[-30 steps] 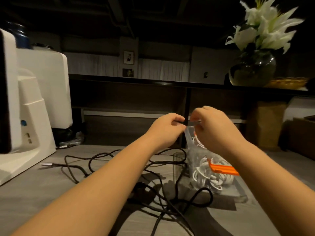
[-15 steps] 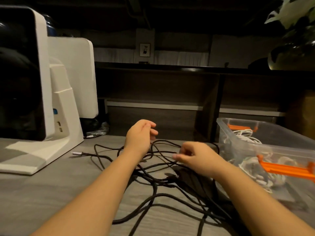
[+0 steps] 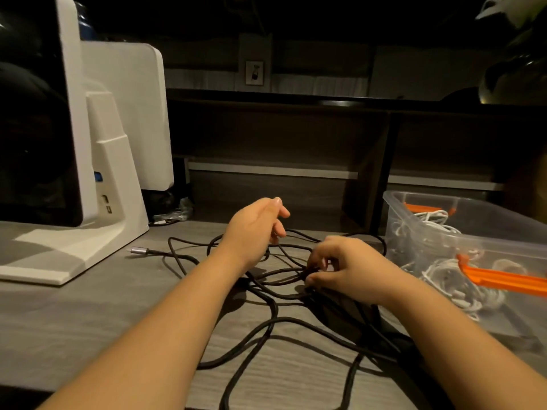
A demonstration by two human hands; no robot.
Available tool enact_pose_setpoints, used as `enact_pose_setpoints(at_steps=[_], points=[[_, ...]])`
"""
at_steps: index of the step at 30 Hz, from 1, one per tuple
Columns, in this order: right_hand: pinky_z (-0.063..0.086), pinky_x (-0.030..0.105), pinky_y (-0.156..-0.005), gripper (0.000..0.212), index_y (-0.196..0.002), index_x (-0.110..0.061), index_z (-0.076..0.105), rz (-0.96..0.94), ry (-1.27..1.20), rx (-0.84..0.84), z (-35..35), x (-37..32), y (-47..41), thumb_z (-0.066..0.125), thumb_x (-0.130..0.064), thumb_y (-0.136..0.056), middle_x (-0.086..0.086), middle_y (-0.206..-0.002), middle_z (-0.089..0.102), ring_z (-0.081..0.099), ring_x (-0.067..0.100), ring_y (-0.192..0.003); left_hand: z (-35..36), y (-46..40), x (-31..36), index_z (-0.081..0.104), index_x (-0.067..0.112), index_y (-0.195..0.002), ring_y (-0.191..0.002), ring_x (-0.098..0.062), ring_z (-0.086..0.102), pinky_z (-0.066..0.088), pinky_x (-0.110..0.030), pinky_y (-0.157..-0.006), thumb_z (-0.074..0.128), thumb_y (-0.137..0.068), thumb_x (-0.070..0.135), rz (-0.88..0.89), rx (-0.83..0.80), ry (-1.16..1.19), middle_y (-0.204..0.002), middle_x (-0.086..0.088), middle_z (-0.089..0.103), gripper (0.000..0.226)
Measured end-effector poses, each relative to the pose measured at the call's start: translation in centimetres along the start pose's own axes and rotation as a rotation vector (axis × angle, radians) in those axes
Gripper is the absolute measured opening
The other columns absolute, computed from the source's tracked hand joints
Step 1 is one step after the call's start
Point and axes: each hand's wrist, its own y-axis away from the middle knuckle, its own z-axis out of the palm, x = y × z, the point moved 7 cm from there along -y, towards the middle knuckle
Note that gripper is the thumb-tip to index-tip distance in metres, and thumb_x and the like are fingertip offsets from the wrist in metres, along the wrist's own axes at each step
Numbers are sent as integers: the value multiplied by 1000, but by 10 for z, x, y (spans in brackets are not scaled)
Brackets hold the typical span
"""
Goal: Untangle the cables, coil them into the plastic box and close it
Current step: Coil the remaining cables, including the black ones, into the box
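Fingers of the right hand (image 3: 352,269) curl down and pinch strands of the black cable tangle (image 3: 275,294) at the middle of the wooden desk (image 3: 74,315). The left hand (image 3: 254,229) hovers at about eleven o'clock from it, fingers loosely bent, holding nothing I can make out. The clear plastic box (image 3: 461,232) sits at three o'clock of the tangle, lid off, with white cables (image 3: 444,270) and an orange latch (image 3: 500,279) showing. A white monitor stand (image 3: 115,179) rises at nine o'clock. Compared with half a second ago, the right hand has closed onto the strands, and the left has drifted slightly nearer it.
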Motion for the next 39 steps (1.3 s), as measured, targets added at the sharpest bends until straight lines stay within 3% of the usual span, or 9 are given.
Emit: enact_pose_setpoints(at_steps=[5, 8, 12, 17, 19, 24, 33, 35, 39], points=[[52, 26, -85, 12, -105, -25, 68, 203, 86, -45, 0, 29, 1, 65, -25, -92, -3, -105, 66, 60, 12, -94, 5, 2, -4, 65, 25, -95, -74, -13, 60, 54, -36, -77, 39, -107, 33, -15, -86, -107, -77, 4, 65, 30], [52, 27, -79, 14, -89, -29, 64, 159, -128, 235, -20, 26, 2, 58, -18, -96, -6, -91, 64, 60, 10, -86, 9, 2, -11, 59, 32, -110, -86, -11, 62, 54, -29, -75, 50, -103, 28, -67, -174, -325, -99, 7, 64, 12], [46, 21, -62, 14, -92, -29, 62, -67, -496, 572, -48, 13, 15, 57, -17, -97, -8, -76, 60, 54, 5, -68, 22, 6, -28, 37, 36, -144, -98, -8, 55, 46, -26, -83, 61, -95, 18, -176, -346, -510, -127, 8, 51, 58], [47, 17, -65, 13, -92, -28, 61, -104, -512, 750, -52, 16, 17, 60, -16, -96, -9, -78, 61, 57, 4, -75, 17, 3, -15, 60, 26, -109, -78, -9, 61, 49, -23, -66, 50, -102, 21, -156, -206, -196, -97, 5, 66, 13], [46, 16, -65, 9, -93, -25, 61, -72, -496, 770, -50, 16, 12, 61, -16, -95, -9, -80, 60, 56, 5, -76, 26, 9, 0, 67, 24, -98, -68, -5, 60, 44, -17, -57, 45, -104, 23, -100, -305, -36, -87, 5, 70, 23], [46, 12, -61, 10, -86, -24, 62, -42, -408, 689, -40, 10, -1, 65, -17, -92, -8, -75, 60, 57, 4, -74, 62, 28, 19, 66, 29, -102, -65, -6, 58, 46, -18, -57, 59, -99, 26, -22, -603, 5, -85, 8, 72, 9], [52, 24, -71, 6, -84, -22, 67, 52, -548, 655, -59, 2, -23, 72, -24, -88, -8, -78, 66, 62, 6, -77, 83, 39, 14, 68, 15, -99, -56, -7, 56, 46, -17, -52, 62, -97, 20, -311, -631, 344, -78, 4, 69, 8], [55, 29, -66, 10, -83, -19, 66, 66, -588, 630, -65, -2, -27, 72, -25, -88, -6, -73, 64, 62, 8, -69, 75, 32, 18, 66, 13, -92, -48, -6, 51, 41, -15, -44, 56, -101, 16, -316, -501, 387, -77, 0, 66, 14], [48, 30, -59, 25, -90, -21, 61, 164, -443, 487, -61, -1, -27, 63, -45, -91, -3, -78, 60, 58, 14, -70, 15, 10, 3, 66, 12, -95, -50, -4, 60, 48, -14, -47, 57, -100, 19, -373, 142, 645, -83, -3, 65, 13]])
